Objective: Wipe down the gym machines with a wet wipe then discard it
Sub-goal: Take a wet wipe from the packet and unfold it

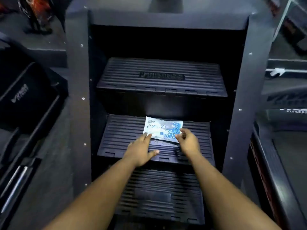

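The wet wipe packet [162, 129], light blue and white with a printed pattern, lies flat on the middle step [119, 135] of a black stair-climber machine [78, 103]. The step has a ribbed surface with long grooves running from side to side. The packet is near the back half of this step, a little right of its centre.

The right hand [188, 141] is at the packet's front right corner. Its fingers are curled and the thumb and fingertips seem to pinch that corner, which is lifted slightly off the ribs. The left hand [141, 151] is at the packet's front left corner. Its fingers are stretched out almost straight and close together, the tips touching the edge of the packet, with the thumb spread out to the side above the step. It holds nothing.

Above the middle step is the upper step [161, 75], with raised letters that are too blurred to read, and below, between the forearms, is the lower step [159, 185]. Dark side panels with small silver screws close the steps on both sides. To the left stands another dark machine [21, 103] with a white logo, and to the right more equipment shows, dim and unclear.
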Demonstrator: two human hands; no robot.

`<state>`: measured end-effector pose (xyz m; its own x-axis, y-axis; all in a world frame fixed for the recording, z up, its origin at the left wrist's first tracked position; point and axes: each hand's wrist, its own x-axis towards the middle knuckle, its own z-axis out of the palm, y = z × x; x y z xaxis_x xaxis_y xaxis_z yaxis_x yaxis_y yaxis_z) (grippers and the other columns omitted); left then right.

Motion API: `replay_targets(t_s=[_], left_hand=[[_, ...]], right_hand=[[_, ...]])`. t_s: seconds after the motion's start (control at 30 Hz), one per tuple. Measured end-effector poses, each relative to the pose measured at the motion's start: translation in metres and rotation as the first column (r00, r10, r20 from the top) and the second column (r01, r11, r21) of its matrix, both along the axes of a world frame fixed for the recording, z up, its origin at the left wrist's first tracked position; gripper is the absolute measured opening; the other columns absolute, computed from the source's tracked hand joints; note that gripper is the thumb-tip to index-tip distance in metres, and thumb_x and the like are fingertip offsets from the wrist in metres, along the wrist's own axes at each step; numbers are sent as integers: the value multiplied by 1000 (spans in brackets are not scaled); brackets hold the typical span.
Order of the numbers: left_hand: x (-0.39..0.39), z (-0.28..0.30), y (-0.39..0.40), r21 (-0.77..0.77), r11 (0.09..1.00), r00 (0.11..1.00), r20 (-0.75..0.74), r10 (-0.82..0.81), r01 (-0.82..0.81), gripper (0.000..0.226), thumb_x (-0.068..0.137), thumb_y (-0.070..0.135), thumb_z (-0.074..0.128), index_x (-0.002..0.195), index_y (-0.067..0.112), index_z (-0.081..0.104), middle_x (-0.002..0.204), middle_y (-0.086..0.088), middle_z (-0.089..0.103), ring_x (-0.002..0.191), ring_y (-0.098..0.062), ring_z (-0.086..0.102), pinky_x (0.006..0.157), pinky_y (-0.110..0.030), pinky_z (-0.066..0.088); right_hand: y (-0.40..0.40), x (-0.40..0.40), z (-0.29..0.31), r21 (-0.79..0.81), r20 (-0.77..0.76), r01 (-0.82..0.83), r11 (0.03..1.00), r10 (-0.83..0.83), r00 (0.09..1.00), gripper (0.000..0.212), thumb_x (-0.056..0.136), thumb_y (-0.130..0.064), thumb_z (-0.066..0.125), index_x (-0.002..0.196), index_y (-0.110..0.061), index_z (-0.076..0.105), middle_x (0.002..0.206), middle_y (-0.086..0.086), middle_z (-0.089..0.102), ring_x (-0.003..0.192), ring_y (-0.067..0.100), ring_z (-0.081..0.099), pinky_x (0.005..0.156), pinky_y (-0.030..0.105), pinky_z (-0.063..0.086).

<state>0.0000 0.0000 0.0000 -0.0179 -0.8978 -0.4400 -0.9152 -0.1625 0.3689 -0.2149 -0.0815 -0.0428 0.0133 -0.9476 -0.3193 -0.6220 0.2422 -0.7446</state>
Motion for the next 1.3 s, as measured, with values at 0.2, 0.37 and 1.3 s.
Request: replay_targets(t_s=[0.2,0.37,1.3], left_hand=[[-2,-44,-41,103,984,975,152,-161,146,100,97,61,53,162,22,-11,170,-2,-15,157,-20,-9,126,-54,1],[1,-54,-54,154,973,960,191,-203,175,101,95,64,53,162,23,-11,171,2,-12,158,-18,-3,125,-59,2],[-33,-46,-87,1,993,959,262,-112,116,94,98,54,56,163,17,-1,171,-2,1,158,-23,-2,125,-60,0]], right_hand=[[-38,15,-21,47,-105,-67,997,71,992,41,94,-30,69,134,-23,63,110,2,71,99,23,67,81,30,48],[-43,8,-23,-33,-67,-36,999,34,997,11,95,-27,67,99,-19,74,84,-3,71,78,19,66,60,24,39],[-44,-11,-16,-265,-532,-512,817,319,785,52,90,-34,67,140,-28,54,142,2,53,128,27,47,103,47,38]])
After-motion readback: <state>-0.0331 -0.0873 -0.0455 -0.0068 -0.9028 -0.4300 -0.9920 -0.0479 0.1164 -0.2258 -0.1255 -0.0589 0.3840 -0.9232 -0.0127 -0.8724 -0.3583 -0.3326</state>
